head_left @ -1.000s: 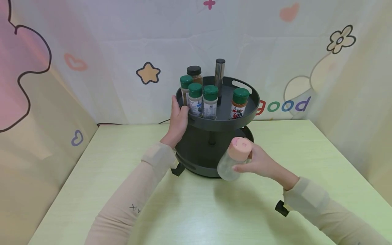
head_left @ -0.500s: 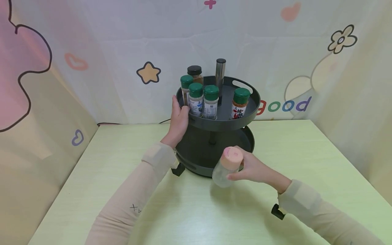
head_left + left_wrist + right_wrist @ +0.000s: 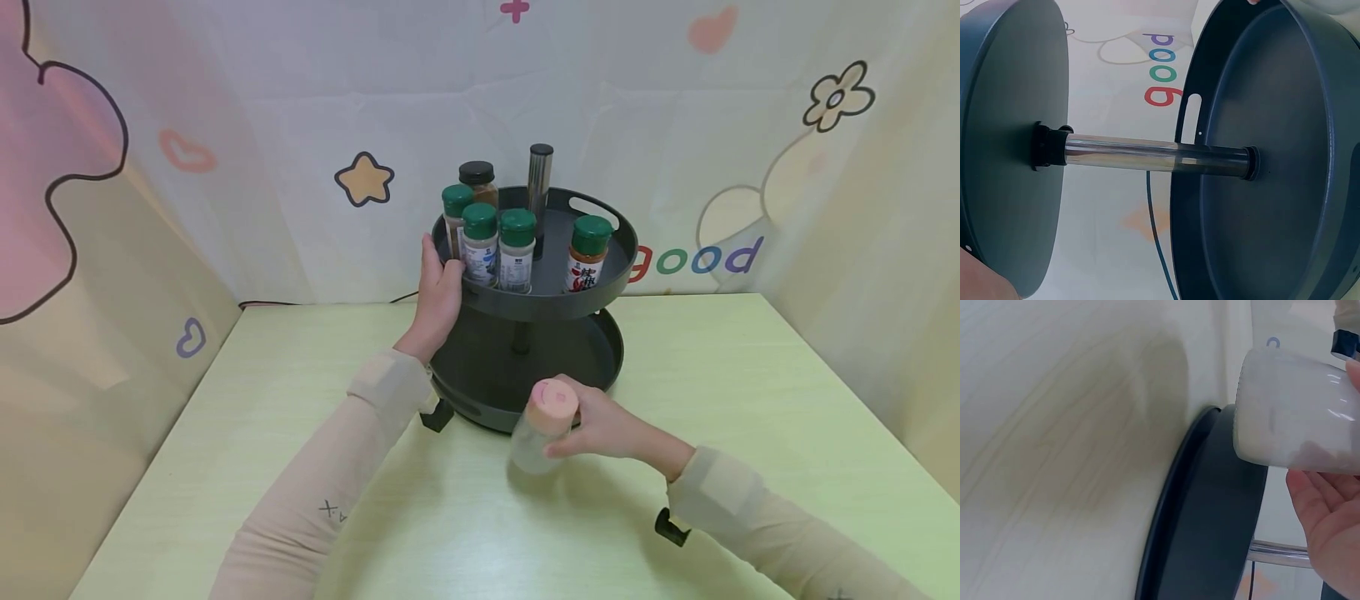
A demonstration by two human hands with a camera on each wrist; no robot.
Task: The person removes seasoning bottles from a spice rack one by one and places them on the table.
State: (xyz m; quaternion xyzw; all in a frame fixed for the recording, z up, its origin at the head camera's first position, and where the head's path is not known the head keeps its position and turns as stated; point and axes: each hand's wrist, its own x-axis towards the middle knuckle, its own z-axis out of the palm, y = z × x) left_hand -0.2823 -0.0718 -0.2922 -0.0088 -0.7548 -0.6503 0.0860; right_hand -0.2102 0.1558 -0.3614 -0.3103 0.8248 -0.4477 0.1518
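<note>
Fingers of the right hand curl round a pink-capped shaker jar, apparently just above the desk; left hand fingers wrap the two-tier rack's upper tray rim.

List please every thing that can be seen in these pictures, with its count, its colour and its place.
Two-tier round dark grey plastic rack: 1, dark grey, on the table's far middle.
Shiny metal centre post: 1, silver with black cap, rising through the rack.
Green-capped spice bottles: 4, on the upper tray, three at left front, one at right.
Black-lidded glass jar: 1, upper tray, back left.
Frosted jar with pink lid: 1, before the rack's lower tray, tilted.
Pale green wooden table: 1.
Cartoon-printed backdrop cloth: white, behind.
Left hand: grips the upper tray's left rim.
Right hand: holds the frosted jar.
</note>
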